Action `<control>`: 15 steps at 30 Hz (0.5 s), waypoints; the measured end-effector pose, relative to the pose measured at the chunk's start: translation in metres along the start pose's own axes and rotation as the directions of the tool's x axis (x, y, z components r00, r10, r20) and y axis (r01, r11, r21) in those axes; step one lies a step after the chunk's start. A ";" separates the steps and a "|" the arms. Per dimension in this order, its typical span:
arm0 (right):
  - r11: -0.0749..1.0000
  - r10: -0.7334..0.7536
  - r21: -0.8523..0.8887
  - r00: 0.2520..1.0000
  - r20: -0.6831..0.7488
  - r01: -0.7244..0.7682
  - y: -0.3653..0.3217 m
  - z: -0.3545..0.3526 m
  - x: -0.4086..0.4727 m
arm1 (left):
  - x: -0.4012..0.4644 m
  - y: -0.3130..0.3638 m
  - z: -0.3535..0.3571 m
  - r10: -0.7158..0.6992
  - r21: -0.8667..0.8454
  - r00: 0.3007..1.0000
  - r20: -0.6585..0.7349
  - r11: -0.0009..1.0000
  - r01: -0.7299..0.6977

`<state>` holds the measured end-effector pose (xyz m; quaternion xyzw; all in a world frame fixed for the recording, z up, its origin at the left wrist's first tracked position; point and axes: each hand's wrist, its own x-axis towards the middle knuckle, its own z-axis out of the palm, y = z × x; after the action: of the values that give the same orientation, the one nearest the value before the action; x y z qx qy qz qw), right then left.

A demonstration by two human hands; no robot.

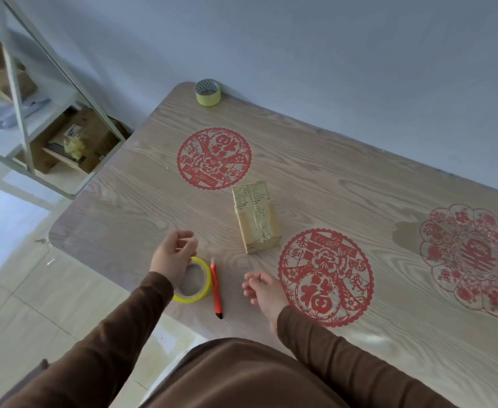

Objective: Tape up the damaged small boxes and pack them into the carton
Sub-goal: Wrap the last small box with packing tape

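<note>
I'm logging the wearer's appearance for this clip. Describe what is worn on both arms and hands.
Both arms are covered by long brown sleeves of a soft, plain fabric, reaching down to the wrists, with no visible pattern or marking. The left hand and right hand are bare: no gloves, and no watch or bracelet shows.

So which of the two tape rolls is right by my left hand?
The bright yellow roll at the near edge, beside the red cutter; the other roll sits at the far corner.

Red paper-cuts [214,158] (three) on the table [124,201].
</note>
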<state>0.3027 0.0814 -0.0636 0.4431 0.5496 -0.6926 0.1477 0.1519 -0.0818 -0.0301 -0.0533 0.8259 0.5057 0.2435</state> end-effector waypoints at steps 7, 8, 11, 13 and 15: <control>0.965 0.043 -0.264 0.987 0.158 0.000 0.018 0.060 0.023 | -0.034 -0.055 0.017 -0.023 0.562 0.979 0.202 0.821 -0.096; 0.963 0.037 -0.269 0.987 0.154 0.006 0.016 0.064 0.024 | -0.033 -0.057 0.021 -0.029 0.595 0.977 0.211 0.797 -0.105; 0.957 0.023 -0.288 0.988 0.155 0.023 0.016 0.077 0.027 | -0.025 -0.058 0.027 -0.010 0.643 0.980 0.197 0.756 -0.122; 0.958 -0.004 -0.284 0.992 0.129 0.040 0.016 0.080 0.029 | -0.021 -0.053 0.026 -0.021 0.650 0.980 0.197 0.751 -0.115; 0.952 -0.059 -0.296 0.994 0.092 0.083 0.014 0.078 0.026 | -0.021 -0.048 0.022 -0.038 0.607 0.981 0.191 0.790 -0.088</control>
<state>0.2624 0.0147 -0.0922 0.3667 0.6571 -0.6241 0.2105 0.1942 -0.0893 -0.0671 0.0885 0.9182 0.2168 0.3195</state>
